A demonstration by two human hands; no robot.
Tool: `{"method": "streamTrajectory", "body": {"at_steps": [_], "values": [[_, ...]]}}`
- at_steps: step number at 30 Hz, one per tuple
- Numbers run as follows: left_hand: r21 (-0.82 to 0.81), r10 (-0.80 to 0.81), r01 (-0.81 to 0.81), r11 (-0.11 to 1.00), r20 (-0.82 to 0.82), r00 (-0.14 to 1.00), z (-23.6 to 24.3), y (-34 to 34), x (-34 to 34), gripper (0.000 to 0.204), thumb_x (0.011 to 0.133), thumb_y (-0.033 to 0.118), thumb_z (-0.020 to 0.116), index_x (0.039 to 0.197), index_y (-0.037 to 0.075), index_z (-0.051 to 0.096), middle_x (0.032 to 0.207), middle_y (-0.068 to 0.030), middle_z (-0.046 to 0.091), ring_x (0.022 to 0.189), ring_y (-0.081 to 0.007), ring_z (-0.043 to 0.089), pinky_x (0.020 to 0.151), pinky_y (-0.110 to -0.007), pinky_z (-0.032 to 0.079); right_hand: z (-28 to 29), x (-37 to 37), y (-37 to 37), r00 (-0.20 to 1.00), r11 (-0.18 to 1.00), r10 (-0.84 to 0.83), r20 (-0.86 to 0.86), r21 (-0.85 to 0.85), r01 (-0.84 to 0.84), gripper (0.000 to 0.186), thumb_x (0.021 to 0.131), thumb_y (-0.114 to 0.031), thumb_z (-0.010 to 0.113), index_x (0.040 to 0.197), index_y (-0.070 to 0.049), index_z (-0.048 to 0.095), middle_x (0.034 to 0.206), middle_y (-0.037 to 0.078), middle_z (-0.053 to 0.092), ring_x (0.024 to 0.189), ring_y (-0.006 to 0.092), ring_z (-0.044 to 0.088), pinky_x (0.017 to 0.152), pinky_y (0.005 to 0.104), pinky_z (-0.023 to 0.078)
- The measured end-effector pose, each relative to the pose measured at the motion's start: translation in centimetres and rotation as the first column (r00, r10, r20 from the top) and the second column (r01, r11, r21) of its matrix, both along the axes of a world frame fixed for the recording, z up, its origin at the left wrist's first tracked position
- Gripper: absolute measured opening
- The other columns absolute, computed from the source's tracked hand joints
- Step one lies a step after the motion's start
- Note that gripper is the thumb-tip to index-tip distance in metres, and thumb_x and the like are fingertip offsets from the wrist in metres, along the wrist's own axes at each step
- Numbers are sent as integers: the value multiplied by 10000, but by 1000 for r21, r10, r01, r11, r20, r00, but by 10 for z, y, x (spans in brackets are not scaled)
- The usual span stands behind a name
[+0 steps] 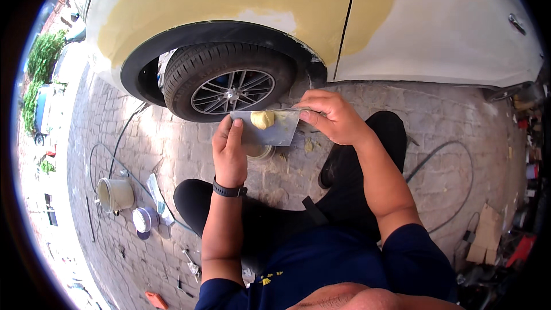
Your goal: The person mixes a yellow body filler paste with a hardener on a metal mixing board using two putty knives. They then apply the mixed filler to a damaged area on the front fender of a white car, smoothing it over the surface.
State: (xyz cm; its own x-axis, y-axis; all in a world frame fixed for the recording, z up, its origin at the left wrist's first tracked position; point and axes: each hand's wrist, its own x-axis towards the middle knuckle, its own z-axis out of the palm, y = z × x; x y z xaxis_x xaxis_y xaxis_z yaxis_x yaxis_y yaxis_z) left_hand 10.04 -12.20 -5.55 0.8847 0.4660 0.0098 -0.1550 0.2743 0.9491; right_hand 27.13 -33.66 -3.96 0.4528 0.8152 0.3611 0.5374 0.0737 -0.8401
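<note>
One rounded, pasty yellow lump (262, 119) on flat plate (278, 136) between hands (231, 152) (337, 117).

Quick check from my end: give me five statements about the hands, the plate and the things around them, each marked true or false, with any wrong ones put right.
1. The left hand grips a flat grey plate. True.
2. The yellow lump lies on the paving. False: it sits on the plate.
3. A black wristband is on the right wrist. False: it is on the left.
4. The car wheel has a multi-spoke rim. True.
5. A pale bucket stands on the person's right. False: it stands on the left.
</note>
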Motion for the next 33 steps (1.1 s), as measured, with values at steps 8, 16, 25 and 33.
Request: {"method": "streamTrajectory", "body": {"at_steps": [8,16,25,33], "values": [[185,65,-56,981,-43,997,-12,-15,8,233,1109,159,517,1133,-16,669,1000,9,685,917,-62,574,822,-238,466,1,-22,9,978,924,-129,-164,339,179,196,1023,-108,654,1108,53,727,1018,95,679,914,187,638,802,327,503],[-96,309,-304,948,42,950,1,-1,13,207,1100,191,559,1003,40,661,878,46,604,776,-35,494,682,-230,413,-16,-13,15,905,898,-325,-275,208,386,139,1004,-67,659,1089,12,735,998,114,679,838,261,651,735,341,521],[3,200,-200,980,12,980,-5,-12,2,257,1093,174,549,1168,-9,714,857,33,658,699,-20,518,619,-200,383,-16,-49,52,779,942,-315,542,276,188,430,753,30,735,1152,-120,796,1089,41,722,979,268,674,877,412,523],[195,169,-161,968,-25,985,0,-14,5,276,1091,173,552,1180,-19,728,839,66,619,706,-7,467,626,-198,364,-8,-39,48,771,943,-322,549,261,208,364,770,23,736,1100,-113,805,1070,24,723,986,262,672,902,424,517]]}}
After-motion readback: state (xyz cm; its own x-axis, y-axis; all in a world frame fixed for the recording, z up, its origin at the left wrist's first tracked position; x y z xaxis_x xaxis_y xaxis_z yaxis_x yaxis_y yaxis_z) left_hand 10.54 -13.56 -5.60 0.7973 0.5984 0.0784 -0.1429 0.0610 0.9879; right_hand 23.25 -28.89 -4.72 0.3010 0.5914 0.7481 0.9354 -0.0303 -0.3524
